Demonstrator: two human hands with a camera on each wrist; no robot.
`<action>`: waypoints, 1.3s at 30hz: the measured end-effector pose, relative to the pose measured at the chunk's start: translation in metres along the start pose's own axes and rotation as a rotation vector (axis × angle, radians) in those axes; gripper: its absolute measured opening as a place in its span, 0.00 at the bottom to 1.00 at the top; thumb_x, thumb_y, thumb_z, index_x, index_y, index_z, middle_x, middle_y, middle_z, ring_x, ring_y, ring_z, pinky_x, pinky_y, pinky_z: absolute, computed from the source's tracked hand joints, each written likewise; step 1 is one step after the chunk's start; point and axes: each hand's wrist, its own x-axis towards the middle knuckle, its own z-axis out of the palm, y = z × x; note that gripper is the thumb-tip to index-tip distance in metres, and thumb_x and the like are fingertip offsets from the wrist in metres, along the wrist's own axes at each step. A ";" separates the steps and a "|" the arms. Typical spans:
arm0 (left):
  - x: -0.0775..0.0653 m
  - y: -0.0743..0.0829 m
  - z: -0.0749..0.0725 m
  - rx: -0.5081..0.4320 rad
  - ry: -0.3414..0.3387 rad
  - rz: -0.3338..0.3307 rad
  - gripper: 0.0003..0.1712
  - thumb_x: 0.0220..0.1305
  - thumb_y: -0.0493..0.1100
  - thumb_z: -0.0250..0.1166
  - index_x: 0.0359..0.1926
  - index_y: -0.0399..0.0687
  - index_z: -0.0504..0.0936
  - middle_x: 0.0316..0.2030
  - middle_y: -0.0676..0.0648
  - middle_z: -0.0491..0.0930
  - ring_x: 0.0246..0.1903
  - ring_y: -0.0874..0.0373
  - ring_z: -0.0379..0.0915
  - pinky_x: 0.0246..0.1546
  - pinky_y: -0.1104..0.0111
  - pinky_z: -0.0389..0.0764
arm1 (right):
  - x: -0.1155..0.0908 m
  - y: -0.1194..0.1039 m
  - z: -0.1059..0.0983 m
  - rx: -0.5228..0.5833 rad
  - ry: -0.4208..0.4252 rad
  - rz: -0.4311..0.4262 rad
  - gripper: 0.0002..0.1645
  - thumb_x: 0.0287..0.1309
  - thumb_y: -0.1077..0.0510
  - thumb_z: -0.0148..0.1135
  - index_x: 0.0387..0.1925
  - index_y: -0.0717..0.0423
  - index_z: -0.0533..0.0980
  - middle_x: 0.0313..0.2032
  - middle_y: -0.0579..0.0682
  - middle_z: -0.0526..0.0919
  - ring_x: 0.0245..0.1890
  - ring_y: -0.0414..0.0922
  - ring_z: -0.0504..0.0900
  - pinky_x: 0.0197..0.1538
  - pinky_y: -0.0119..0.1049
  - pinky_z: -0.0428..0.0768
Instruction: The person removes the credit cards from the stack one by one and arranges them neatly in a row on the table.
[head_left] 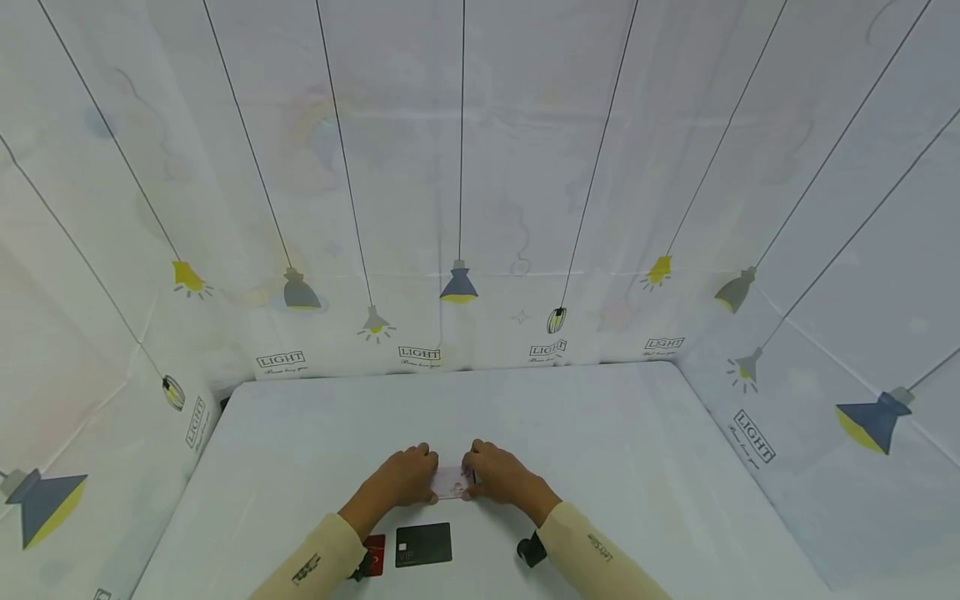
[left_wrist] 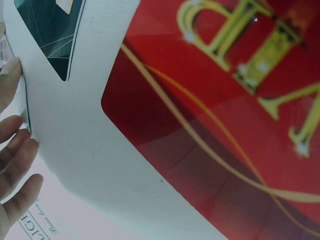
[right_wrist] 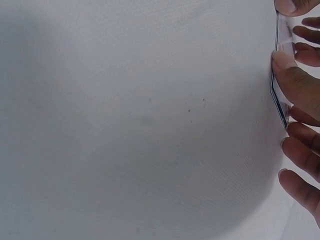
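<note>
A pale pink card point(head_left: 451, 483) with reddish print lies between my two hands on the white table. My left hand point(head_left: 410, 475) pinches its left end between thumb and fingers. At the opposite end, my right hand point(head_left: 504, 475) pinches the card the same way, its fingers covering part of the print. The right wrist view catches the card point(right_wrist: 282, 42) nearly edge-on, its thin dark rim close to the tabletop. Nearer to me lies a dark green card point(head_left: 423, 545) lettered VIP. Beside it, a red card point(left_wrist: 210, 100) with gold letters is partly hidden by my left wrist in the head view.
The white table point(head_left: 637, 467) is bordered by pale cloth walls point(head_left: 405, 192) printed with hanging lamps. Small black wrist cameras sit by both cuffs, the right one point(head_left: 532, 550) just above the table.
</note>
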 end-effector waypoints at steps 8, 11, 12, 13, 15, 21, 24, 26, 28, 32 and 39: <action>0.001 -0.001 0.001 -0.027 -0.002 -0.008 0.34 0.51 0.59 0.77 0.52 0.43 0.80 0.39 0.48 0.79 0.34 0.58 0.72 0.43 0.61 0.82 | 0.002 0.000 0.001 -0.011 -0.029 0.024 0.28 0.51 0.44 0.76 0.51 0.51 0.80 0.40 0.43 0.77 0.35 0.36 0.69 0.42 0.29 0.76; 0.001 -0.001 0.002 -0.036 -0.007 -0.013 0.34 0.52 0.59 0.77 0.53 0.43 0.80 0.40 0.47 0.79 0.35 0.57 0.73 0.44 0.60 0.82 | 0.002 0.000 0.002 -0.016 -0.032 0.028 0.28 0.51 0.43 0.75 0.51 0.51 0.80 0.40 0.43 0.77 0.35 0.35 0.69 0.43 0.29 0.77; 0.001 -0.001 0.002 -0.038 -0.008 -0.015 0.34 0.51 0.58 0.77 0.53 0.43 0.80 0.40 0.47 0.79 0.35 0.57 0.74 0.44 0.60 0.82 | 0.002 0.000 0.002 -0.017 -0.031 0.027 0.28 0.52 0.43 0.75 0.51 0.51 0.80 0.41 0.43 0.77 0.35 0.35 0.69 0.43 0.29 0.77; 0.001 -0.001 0.002 -0.039 -0.009 -0.016 0.34 0.51 0.58 0.77 0.53 0.43 0.80 0.40 0.47 0.79 0.36 0.57 0.74 0.44 0.60 0.82 | 0.002 0.000 0.002 -0.014 -0.026 0.023 0.28 0.51 0.44 0.75 0.51 0.51 0.80 0.40 0.43 0.77 0.35 0.35 0.69 0.43 0.29 0.77; 0.001 -0.001 0.002 -0.036 -0.012 -0.018 0.35 0.52 0.59 0.77 0.54 0.43 0.80 0.41 0.47 0.79 0.36 0.57 0.74 0.45 0.60 0.82 | 0.001 0.000 0.001 -0.012 -0.015 0.014 0.27 0.51 0.44 0.76 0.50 0.51 0.80 0.40 0.43 0.77 0.35 0.35 0.69 0.43 0.29 0.77; -0.001 0.000 0.002 -0.017 -0.009 -0.005 0.33 0.53 0.59 0.76 0.53 0.44 0.81 0.40 0.48 0.79 0.35 0.58 0.72 0.45 0.61 0.82 | -0.001 0.001 0.001 -0.004 -0.002 0.004 0.27 0.52 0.44 0.76 0.50 0.51 0.80 0.41 0.43 0.77 0.35 0.35 0.70 0.43 0.28 0.77; -0.002 -0.001 0.003 -0.002 0.001 0.014 0.32 0.54 0.60 0.75 0.52 0.44 0.82 0.40 0.48 0.79 0.35 0.58 0.72 0.44 0.62 0.83 | 0.000 0.002 0.002 0.005 -0.004 0.008 0.27 0.52 0.44 0.76 0.51 0.51 0.80 0.41 0.43 0.77 0.36 0.36 0.70 0.43 0.29 0.77; -0.002 -0.002 0.003 0.002 0.007 0.027 0.32 0.55 0.61 0.74 0.52 0.45 0.82 0.40 0.48 0.79 0.35 0.58 0.73 0.44 0.62 0.83 | 0.000 0.003 0.002 0.013 -0.004 0.009 0.28 0.52 0.44 0.76 0.51 0.51 0.80 0.41 0.43 0.77 0.36 0.36 0.70 0.43 0.29 0.77; -0.003 -0.003 0.004 0.011 0.016 0.042 0.32 0.56 0.62 0.73 0.52 0.45 0.82 0.40 0.49 0.79 0.35 0.59 0.73 0.44 0.63 0.83 | 0.000 0.003 0.002 0.026 -0.008 0.014 0.28 0.51 0.44 0.76 0.52 0.52 0.80 0.42 0.44 0.77 0.36 0.36 0.70 0.43 0.30 0.77; -0.003 -0.004 0.003 0.029 0.023 0.058 0.32 0.56 0.63 0.73 0.53 0.45 0.81 0.41 0.49 0.79 0.35 0.59 0.73 0.44 0.63 0.82 | 0.000 0.004 0.004 0.036 -0.013 0.021 0.29 0.51 0.44 0.76 0.52 0.52 0.81 0.43 0.45 0.78 0.37 0.36 0.71 0.43 0.30 0.77; -0.004 -0.004 0.003 0.032 0.034 0.064 0.34 0.56 0.63 0.73 0.54 0.44 0.81 0.42 0.48 0.79 0.37 0.57 0.75 0.44 0.62 0.83 | -0.001 0.004 0.005 0.024 0.009 -0.005 0.27 0.51 0.44 0.76 0.50 0.52 0.81 0.41 0.44 0.77 0.36 0.36 0.71 0.42 0.30 0.78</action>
